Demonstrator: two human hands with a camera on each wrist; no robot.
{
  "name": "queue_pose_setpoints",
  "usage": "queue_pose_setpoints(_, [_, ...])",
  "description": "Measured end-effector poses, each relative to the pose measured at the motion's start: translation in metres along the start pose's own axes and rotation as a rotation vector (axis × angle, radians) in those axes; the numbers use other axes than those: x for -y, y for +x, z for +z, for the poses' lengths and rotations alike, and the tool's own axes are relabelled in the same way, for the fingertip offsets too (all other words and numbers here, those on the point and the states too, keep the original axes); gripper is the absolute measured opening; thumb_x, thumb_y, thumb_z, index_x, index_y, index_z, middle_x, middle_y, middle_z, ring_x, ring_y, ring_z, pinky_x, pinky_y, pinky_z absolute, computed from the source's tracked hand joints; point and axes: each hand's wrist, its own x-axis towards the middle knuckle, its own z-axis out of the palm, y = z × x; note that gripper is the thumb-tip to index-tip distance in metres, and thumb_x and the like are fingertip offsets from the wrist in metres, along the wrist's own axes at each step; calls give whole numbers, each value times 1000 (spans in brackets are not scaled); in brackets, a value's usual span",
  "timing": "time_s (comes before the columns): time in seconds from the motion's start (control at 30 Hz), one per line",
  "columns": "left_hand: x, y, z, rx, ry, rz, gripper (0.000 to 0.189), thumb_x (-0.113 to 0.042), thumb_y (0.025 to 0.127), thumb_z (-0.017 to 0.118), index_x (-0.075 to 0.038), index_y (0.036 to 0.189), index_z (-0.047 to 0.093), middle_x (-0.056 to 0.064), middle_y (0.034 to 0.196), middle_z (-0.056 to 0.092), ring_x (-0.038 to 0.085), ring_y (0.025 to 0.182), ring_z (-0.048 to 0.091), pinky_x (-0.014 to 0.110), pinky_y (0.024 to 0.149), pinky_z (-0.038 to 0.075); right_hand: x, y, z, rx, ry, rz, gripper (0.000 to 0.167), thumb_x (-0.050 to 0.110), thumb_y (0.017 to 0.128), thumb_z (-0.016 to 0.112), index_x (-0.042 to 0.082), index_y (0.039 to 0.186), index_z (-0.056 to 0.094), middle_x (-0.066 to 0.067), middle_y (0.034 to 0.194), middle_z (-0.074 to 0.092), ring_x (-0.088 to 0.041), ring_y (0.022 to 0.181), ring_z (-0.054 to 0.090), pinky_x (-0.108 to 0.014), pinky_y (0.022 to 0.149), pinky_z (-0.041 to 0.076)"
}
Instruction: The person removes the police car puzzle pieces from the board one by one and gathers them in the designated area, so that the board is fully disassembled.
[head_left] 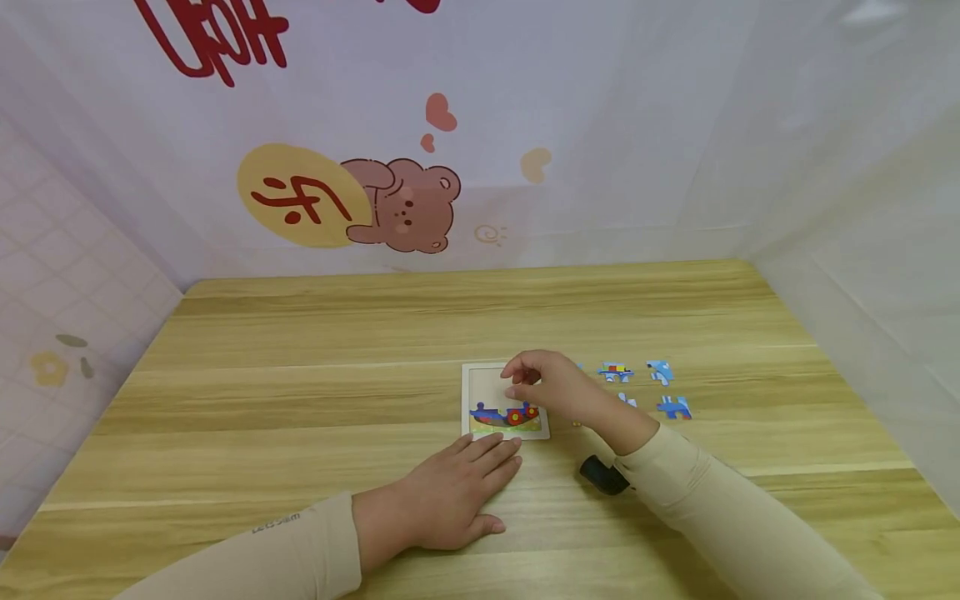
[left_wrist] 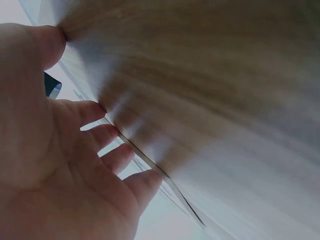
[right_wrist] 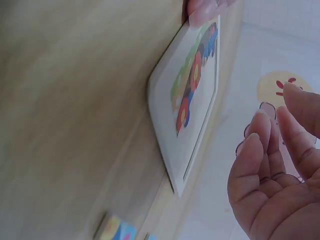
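Observation:
My left hand [head_left: 457,496] lies flat on the table with its fingers spread, the fingertips at the near edge of a square jigsaw tray [head_left: 466,387]. In the left wrist view the fingertips touch the tray's edge [left_wrist: 185,202]. Joined puzzle pieces [head_left: 495,418], showing a blue and red vehicle with round wheels on green, fill the tray's near part; its far part shows bare backing. Above the tray's right side hovers my right hand [head_left: 558,387], fingers loosely bent. The right wrist view shows nothing between its thumb and fingers [right_wrist: 247,155].
Loose puzzle pieces lie right of the tray, among them a red-and-yellow one [head_left: 616,372] and blue ones [head_left: 660,372] [head_left: 675,407]; others are partly hidden by my right arm. A black object [head_left: 602,475] sits beside the right sleeve. White printed curtains [head_left: 600,125] enclose the wooden table.

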Motion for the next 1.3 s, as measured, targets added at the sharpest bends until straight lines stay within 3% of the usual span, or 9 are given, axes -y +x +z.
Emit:
queue_pose_setpoints(0.57, [1,0,-1,3,-1,16,67,-55,98,42,-11,149,37,6,157,27,23,143,27,42,110,34,6,18,24,134,-52,104,17,9,89,67,5,105,68,1,81,60,-12,73,55,-24,64,48])
queue_pose_setpoints(0.9, [1,0,-1,0,17,14,67,-54,98,41,-11,149,36,6,157,28,23,143,28,41,110,34,10,22,32,160,-158,110,14,8,89,67,3,101,71,3,75,63,-9,69,53,-24,71,46])
queue_pose_setpoints(1.3, [0,0,0,-17,7,13,67,-54,97,44,-11,148,38,6,156,29,23,143,28,42,109,35,13,22,35,157,-141,99,4,7,89,66,4,91,67,4,76,65,-9,69,53,-23,67,44])
